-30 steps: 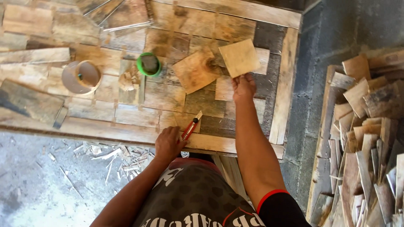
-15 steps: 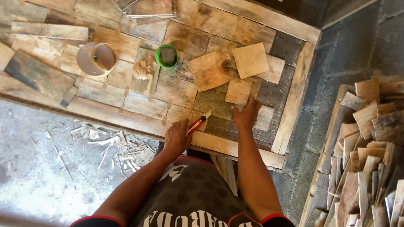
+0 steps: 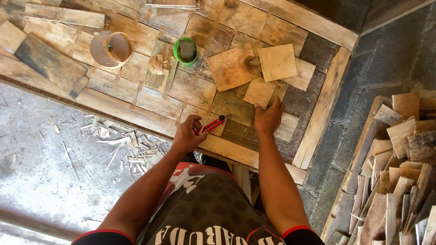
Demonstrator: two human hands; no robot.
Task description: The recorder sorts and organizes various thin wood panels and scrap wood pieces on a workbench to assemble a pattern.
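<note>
Left hand [image 3: 187, 134] is closed around a red utility knife [image 3: 214, 124] near the worktop's [image 3: 118, 109] front edge, blade end angled up toward the right. Right hand [image 3: 269, 119] lies open and flat, fingers spread, pressing on the dark patchwork boards with its fingertips touching a small square wood piece [image 3: 259, 93]. That piece sits just below two larger loose panels, a knotted one [image 3: 232, 67] and a paler square one [image 3: 277, 62], all toward the worktop's right end. This looks like the fitting stage: small square steadied, cutter at the ready. A trim or score, by my reading, would call for the blade to travel right, across to the square, with the right fingers kept off its line. Room is decent there; open boards lie between the two hands. Further left along the worktop stand a green cup [image 3: 185, 51], a heap of little wood chips [image 3: 158, 64] and a tape roll [image 3: 110, 49], well apart from the action. Beyond the right edge, a stack of wood offcuts [image 3: 399, 172] crowds the floor.
</note>
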